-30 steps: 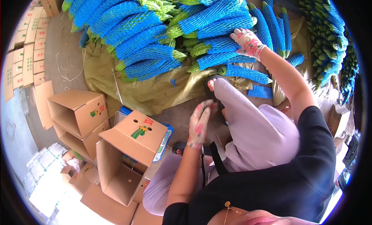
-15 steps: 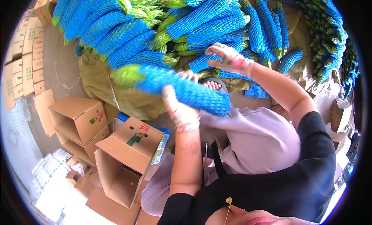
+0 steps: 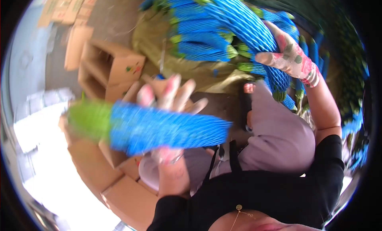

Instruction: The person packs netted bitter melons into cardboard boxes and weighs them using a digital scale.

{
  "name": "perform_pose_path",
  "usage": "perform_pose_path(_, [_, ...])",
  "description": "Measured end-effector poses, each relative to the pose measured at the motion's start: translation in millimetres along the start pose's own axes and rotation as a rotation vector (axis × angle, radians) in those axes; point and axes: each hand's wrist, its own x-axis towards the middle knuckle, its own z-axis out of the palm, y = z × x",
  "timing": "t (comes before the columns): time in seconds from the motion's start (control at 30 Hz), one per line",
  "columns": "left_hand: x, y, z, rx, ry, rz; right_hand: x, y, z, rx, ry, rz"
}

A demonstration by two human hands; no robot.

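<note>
Across the lower left lies a green bitter gourd in a blue foam net (image 3: 167,129), blurred, its bare green end to the left. My left hand (image 3: 171,95), in a patterned glove, holds this gourd from behind; its fingertips show above the net and the palm is hidden. At the upper right, my right hand (image 3: 293,59), gloved too, grips a second netted gourd (image 3: 247,24) near its lower end, thumb across the front. Behind it, more netted gourds (image 3: 203,40) lie in a pile.
Open cardboard boxes (image 3: 125,70) stand at the left, with flattened cartons (image 3: 133,201) at the lower left. A brown sheet (image 3: 153,36) spreads under the pile. More gourds (image 3: 360,123) are heaped along the right edge. My bent knee (image 3: 282,139) is between the hands.
My left hand has moved left and down with its gourd. My right hand, empty before, has moved right and now holds a second gourd. The view has shifted, so boxes and pile appear displaced.
</note>
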Motion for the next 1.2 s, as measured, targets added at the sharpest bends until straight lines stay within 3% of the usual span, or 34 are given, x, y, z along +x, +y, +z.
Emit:
perform_pose_path(0.07, [1.1,-1.1,13.9,-0.040,0.104,-0.019,30.7,-53.9,53.2,0.227,-0.156,-0.139])
perform_pose_path(0.13, [-24.3,-7.3,-9.5,-0.021,0.252,0.123,53.8,-84.5,114.2,0.003,-0.234,-0.304])
perform_pose_path(0.2, [-20.8,17.9,-7.3,0.174,0.236,0.293,64.8,-107.3,171.0,-0.392,-0.170,-0.500])
perform_pose_path(0.27, [-25.1,39.2,-14.1,0.268,0.370,0.423,74.4,-126.8,197.3,-0.510,-0.154,-0.609])
perform_pose_path(0.4, [-49.3,76.5,-33.2,0.119,0.718,0.511,90.4,-128.9,165.3,-0.285,-0.148,-0.730])
perform_pose_path(0.43, [-66.7,93.7,-62.2,0.034,0.510,0.464,97.0,-123.9,141.4,-0.209,-0.147,-0.761])
perform_pose_path(0.5, [-91.8,119.3,-94.0,0.197,0.783,0.553,100.1,-82.4,85.7,0.022,-0.094,-0.611])
perform_pose_path(0.53, [-113.3,134.6,-123.7,0.037,0.607,0.527,94.0,-52.8,57.0,0.028,-0.040,-0.466])
perform_pose_path(0.6, [-106.7,143.5,-130.2,0.030,0.976,0.419,82.0,9.4,9.8,0.060,0.170,-0.159])
perform_pose_path(0.63, [-96.3,141.6,-134.7,0.064,1.313,0.540,69.1,41.1,-7.5,-0.035,0.240,-0.101])
perform_pose_path(0.67, [-116.6,147.1,-174.5,-0.059,1.403,0.603,55.5,76.6,-23.5,-0.125,0.307,-0.049])
perform_pose_path(0.73, [-111.1,145.2,-185.2,-0.022,1.548,0.512,31.0,164.8,-44.5,-0.223,0.386,0.151])
perform_pose_path(0.8, [-125.2,150.5,-226.5,0.026,1.688,0.370,3.0,176.1,-35.3,-0.843,0.355,0.219])
perform_pose_path(0.93, [-128.1,152.4,-246.7,-0.041,1.784,0.094,6.9,207.8,-33.3,-1.426,0.000,0.277])
perform_pose_path(0.97, [-158.9,169.1,-285.9,-0.018,1.773,-0.033,9.9,216.1,-36.1,-1.421,0.007,0.290])
perform_pose_path(1.07, [-159.3,178.7,-286.0,0.168,1.867,-0.227,21.6,234.6,-39.7,-1.494,-0.112,0.292])
perform_pose_path(1.17, [-126.2,169.4,-237.0,0.210,1.943,-0.199,11.4,238.7,-42.2,-1.518,-0.231,0.306])
perform_pose_path(1.2, [-123.8,168.1,-232.7,0.227,1.878,-0.100,13.2,238.5,-44.5,-1.518,-0.234,0.309])
